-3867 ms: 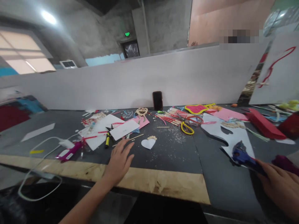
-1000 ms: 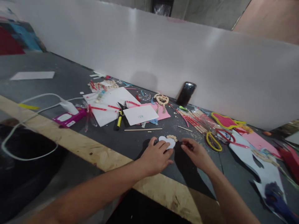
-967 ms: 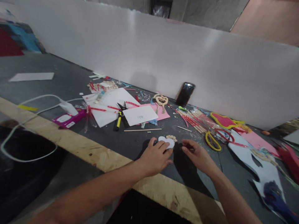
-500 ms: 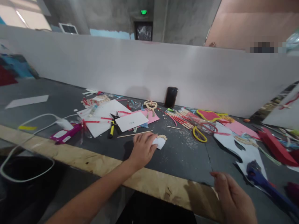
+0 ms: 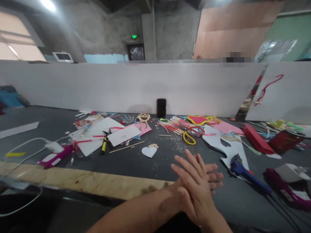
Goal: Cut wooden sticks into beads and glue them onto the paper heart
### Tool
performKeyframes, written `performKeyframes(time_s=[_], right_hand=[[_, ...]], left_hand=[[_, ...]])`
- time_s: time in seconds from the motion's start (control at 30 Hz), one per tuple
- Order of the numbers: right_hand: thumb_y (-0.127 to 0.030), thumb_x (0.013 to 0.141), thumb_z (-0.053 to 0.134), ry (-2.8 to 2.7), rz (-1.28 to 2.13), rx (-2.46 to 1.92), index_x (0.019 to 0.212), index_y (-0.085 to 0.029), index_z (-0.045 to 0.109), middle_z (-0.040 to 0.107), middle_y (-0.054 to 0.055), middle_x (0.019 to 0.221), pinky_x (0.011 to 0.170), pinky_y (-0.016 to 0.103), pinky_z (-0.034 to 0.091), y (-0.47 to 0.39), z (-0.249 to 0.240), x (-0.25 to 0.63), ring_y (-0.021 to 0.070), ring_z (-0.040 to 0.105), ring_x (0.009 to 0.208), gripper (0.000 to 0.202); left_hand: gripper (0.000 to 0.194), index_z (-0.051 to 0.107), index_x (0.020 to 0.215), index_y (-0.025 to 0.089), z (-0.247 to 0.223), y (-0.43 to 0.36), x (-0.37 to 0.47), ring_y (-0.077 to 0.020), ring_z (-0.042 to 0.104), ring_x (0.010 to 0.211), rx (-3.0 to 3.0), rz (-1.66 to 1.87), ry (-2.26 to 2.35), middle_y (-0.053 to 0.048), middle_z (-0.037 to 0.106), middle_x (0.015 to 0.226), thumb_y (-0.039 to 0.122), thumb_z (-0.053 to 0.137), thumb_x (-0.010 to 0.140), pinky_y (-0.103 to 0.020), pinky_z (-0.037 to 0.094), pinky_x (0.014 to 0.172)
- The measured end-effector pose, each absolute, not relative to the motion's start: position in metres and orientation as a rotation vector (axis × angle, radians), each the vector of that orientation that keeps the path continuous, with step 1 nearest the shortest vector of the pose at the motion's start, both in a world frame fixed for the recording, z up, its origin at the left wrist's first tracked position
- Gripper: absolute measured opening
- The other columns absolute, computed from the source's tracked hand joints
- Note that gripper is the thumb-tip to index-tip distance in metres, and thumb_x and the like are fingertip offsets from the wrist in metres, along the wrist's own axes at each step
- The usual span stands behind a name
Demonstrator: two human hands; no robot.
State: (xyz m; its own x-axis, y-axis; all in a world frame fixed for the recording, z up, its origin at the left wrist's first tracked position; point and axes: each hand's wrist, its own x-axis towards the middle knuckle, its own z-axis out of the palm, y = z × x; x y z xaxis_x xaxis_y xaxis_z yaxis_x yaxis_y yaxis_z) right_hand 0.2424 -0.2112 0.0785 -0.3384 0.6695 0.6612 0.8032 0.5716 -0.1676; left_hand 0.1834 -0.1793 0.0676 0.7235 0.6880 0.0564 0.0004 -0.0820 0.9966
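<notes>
Two hands (image 5: 198,187) touch near one white heart (image 5: 149,151).

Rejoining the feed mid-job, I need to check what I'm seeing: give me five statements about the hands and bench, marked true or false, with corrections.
1. The person's right hand overlaps the left hand, fingers extended. True.
2. The flat white paper heart is pinched between both hands. False: it lies on the dark grey tabletop, apart from them.
3. Small beige bead-like pieces line the heart's upper right edge. True.
4. The black rectangular phone lies face down. False: it stands upright before the long white panel.
5. The blue gun-shaped tool partly overlies a white cut-out sheet. True.
</notes>
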Motion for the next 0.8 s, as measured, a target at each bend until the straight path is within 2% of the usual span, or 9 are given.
performKeyframes(time_s=[0.13, 0.27, 0.33, 0.43, 0.47, 0.57, 0.6, 0.73, 0.8], right_hand=[[-0.038, 0.081, 0.040, -2.114, -0.440, -1.364, 0.128, -0.032, 0.041, 0.041, 0.002, 0.137, 0.103, 0.061, 0.005, -0.212, 0.060, 0.298, 0.0309, 0.022, 0.131, 0.047], [-0.027, 0.085, 0.038, -1.662, -0.589, -1.784, 0.131, -0.023, 0.037, 0.023, 0.010, 0.146, 0.100, 0.063, 0.011, -0.221, 0.040, 0.322, 0.0332, 0.009, 0.134, 0.046], [-0.026, 0.084, 0.039, -1.654, -0.528, -1.699, 0.137, -0.022, 0.026, 0.015, 0.010, 0.148, 0.101, 0.059, 0.019, -0.226, 0.037, 0.309, 0.0328, 0.007, 0.134, 0.054], [-0.028, 0.081, 0.042, -1.955, -0.391, -1.417, 0.139, -0.026, 0.021, 0.011, 0.006, 0.149, 0.101, 0.057, 0.022, -0.228, 0.038, 0.288, 0.0348, 0.009, 0.134, 0.062], [-0.030, 0.080, 0.043, -2.011, -0.399, -1.352, 0.138, -0.029, 0.022, 0.014, 0.004, 0.148, 0.101, 0.058, 0.019, -0.228, 0.038, 0.286, 0.0355, 0.010, 0.133, 0.061], [-0.030, 0.082, 0.039, -1.935, -0.512, -1.432, 0.137, -0.033, 0.023, 0.023, 0.002, 0.145, 0.100, 0.064, 0.009, -0.226, 0.035, 0.305, 0.0358, 0.014, 0.132, 0.058], [-0.028, 0.083, 0.037, -1.816, -0.546, -1.547, 0.137, -0.033, 0.022, 0.026, 0.005, 0.144, 0.099, 0.065, 0.009, -0.227, 0.032, 0.317, 0.0349, 0.016, 0.132, 0.056], [-0.036, 0.085, 0.038, -1.560, -0.540, -1.640, 0.136, -0.023, 0.027, 0.038, 0.015, 0.132, 0.097, 0.054, 0.029, -0.243, 0.014, 0.357, 0.0333, 0.030, 0.126, 0.054], [-0.038, 0.085, 0.040, -1.600, -0.593, -1.627, 0.129, -0.023, 0.037, 0.046, 0.015, 0.122, 0.092, 0.051, 0.035, -0.251, 0.004, 0.363, 0.0324, 0.041, 0.116, 0.047]], left_hand=[[0.060, 0.039, 0.132, 0.023, 0.076, -0.189, 0.169, -0.0242, 0.044, 0.120, 1.222, 0.437, 0.358, -0.009, 0.053, 0.122, 0.053, 0.011, 0.088, -0.048, 0.033, 0.099], [0.056, 0.037, 0.132, 0.019, 0.082, -0.169, 0.156, -0.0208, 0.047, 0.119, 0.946, 0.437, 0.395, -0.012, 0.037, 0.139, 0.053, 0.021, 0.089, -0.039, 0.039, 0.096], [0.056, 0.037, 0.132, 0.016, 0.081, -0.158, 0.167, -0.0184, 0.053, 0.113, 1.134, 0.536, 0.563, -0.014, 0.043, 0.135, 0.048, 0.013, 0.092, -0.036, 0.045, 0.089], [0.054, 0.053, 0.120, 0.013, 0.078, -0.156, 0.197, -0.0138, 0.061, 0.099, 1.716, 0.556, 0.895, -0.011, 0.061, 0.116, 0.035, 0.010, 0.094, -0.028, 0.050, 0.079], [0.053, 0.062, 0.107, 0.015, 0.078, -0.160, 0.205, -0.0136, 0.062, 0.096, 1.862, 0.538, 0.983, -0.009, 0.065, 0.109, 0.032, 0.014, 0.094, -0.026, 0.051, 0.076], [0.045, 0.069, 0.095, 0.018, 0.082, -0.174, 0.209, -0.0159, 0.062, 0.095, 1.991, 0.490, 1.060, -0.007, 0.069, 0.096, 0.033, 0.027, 0.091, -0.024, 0.051, 0.073], [0.042, 0.065, 0.105, 0.016, 0.085, -0.176, 0.202, -0.0162, 0.062, 0.096, 2.033, 0.454, 0.997, -0.007, 0.069, 0.096, 0.035, 0.031, 0.091, -0.025, 0.051, 0.074], [0.048, 0.049, 0.124, 0.019, 0.095, -0.137, 0.160, -0.0185, 0.050, 0.114, 2.404, 0.393, 0.626, -0.009, 0.056, 0.123, 0.034, 0.057, 0.079, -0.033, 0.040, 0.095], [0.046, 0.051, 0.122, 0.018, 0.093, -0.093, 0.142, -0.0201, 0.043, 0.120, 2.651, 0.410, 0.794, -0.009, 0.051, 0.128, 0.029, 0.058, 0.077, -0.034, 0.031, 0.102]])
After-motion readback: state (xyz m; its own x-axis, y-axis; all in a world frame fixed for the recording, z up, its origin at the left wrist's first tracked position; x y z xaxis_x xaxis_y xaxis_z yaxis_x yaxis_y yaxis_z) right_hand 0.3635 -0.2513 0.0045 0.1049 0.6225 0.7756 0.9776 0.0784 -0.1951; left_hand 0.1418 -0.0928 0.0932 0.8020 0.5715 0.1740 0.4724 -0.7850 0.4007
